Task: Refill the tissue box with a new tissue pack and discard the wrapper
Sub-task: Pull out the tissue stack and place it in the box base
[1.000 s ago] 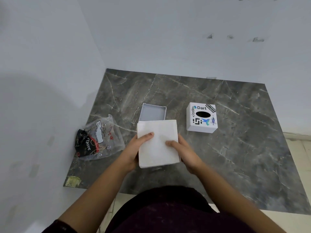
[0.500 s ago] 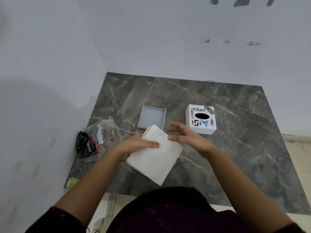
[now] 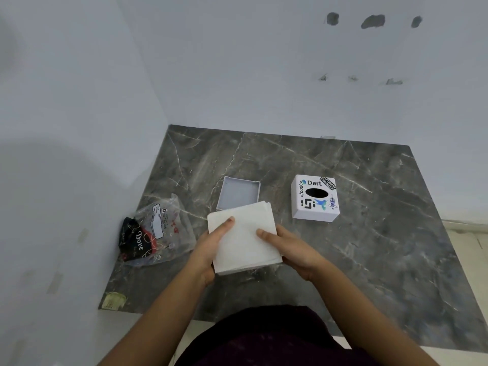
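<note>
A white stack of tissues [image 3: 244,237] is held above the grey marble table [image 3: 369,247], just in front of me. My left hand [image 3: 208,249] grips its left edge with the thumb on top. My right hand [image 3: 293,249] grips its right edge the same way. Behind the stack lies the shallow grey box base [image 3: 239,192], open side up and with nothing in it. The white box cover [image 3: 314,198], with stickers and a dark oval slot on top, stands to the right of the base. A crumpled clear plastic wrapper [image 3: 155,231] lies at the left.
The table sits in a corner, with white walls at the left and back. A small yellowish scrap [image 3: 113,299] lies at the table's near left corner. Pale floor shows past the right edge.
My right hand, which was off the stack half a second ago, has taken hold of its right edge. The tilted stack is turned back square and is held in both hands.
</note>
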